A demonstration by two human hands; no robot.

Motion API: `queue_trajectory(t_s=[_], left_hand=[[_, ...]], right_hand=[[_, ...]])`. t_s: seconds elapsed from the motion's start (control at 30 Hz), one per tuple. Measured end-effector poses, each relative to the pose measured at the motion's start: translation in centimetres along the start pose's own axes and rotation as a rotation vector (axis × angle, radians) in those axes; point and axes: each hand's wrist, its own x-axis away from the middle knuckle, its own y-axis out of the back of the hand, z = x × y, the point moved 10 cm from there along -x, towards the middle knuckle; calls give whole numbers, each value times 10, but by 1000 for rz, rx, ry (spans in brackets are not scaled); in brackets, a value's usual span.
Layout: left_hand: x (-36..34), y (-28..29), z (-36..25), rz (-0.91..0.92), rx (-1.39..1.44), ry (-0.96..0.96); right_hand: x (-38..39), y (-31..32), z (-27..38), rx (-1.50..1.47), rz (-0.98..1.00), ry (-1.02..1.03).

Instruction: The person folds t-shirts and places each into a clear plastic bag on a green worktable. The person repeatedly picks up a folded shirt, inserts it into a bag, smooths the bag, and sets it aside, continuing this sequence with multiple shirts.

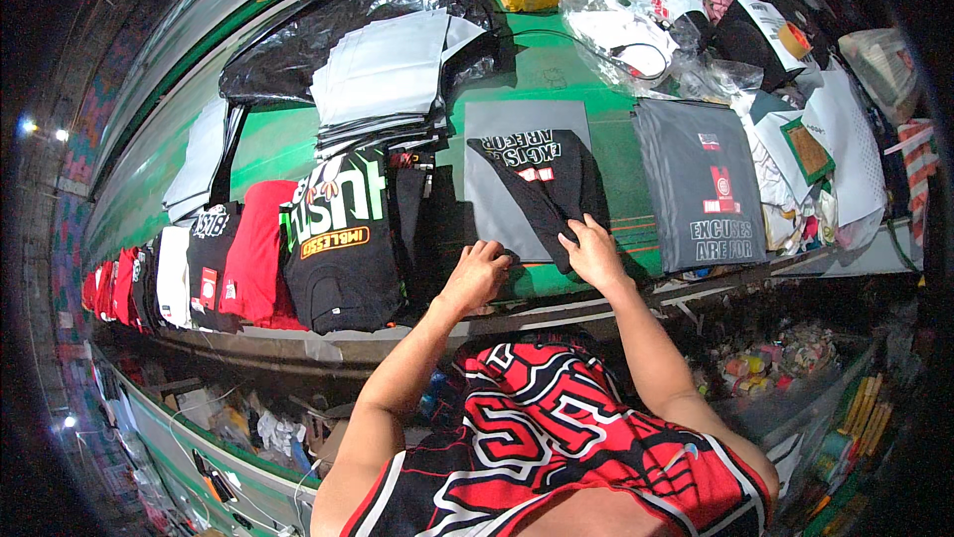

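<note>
Black shirt [545,184] on grey board [507,209]: right hand [593,252] pinches its fold, left hand [479,274], half-curled, presses the board.

A person in a sleeveless basketball-style jersey [556,438] of red, black and white, its front crossed by large white-edged block lettering and jagged streaks; both arms bare to the shoulder, with no watch, rings or gloves on the left hand [477,274] or right hand [594,254]

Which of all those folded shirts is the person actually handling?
The black shirt on the grey board, under both hands; the other shirts lie untouched to either side.
</note>
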Motion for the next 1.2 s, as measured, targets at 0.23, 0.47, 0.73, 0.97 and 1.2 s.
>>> queue_trajectory(t_s=[0.23,0.47,0.73,0.97,1.2], left_hand=[[-2,1,-2,-41,-148,-172],[-12,0,10,-16,80,-181],[-20,3,-8,27,-43,-125],[-48,-11,-1,342,341,209],[-32,47,-6,-313,497,-65]], right_hand=[[0,1,-1,7,-13,35],[8,40,-1,27,42,67],[33,88,13,51,20,184],[85,165,40,-72,283,344],[96,158,16,-168,467,265]])
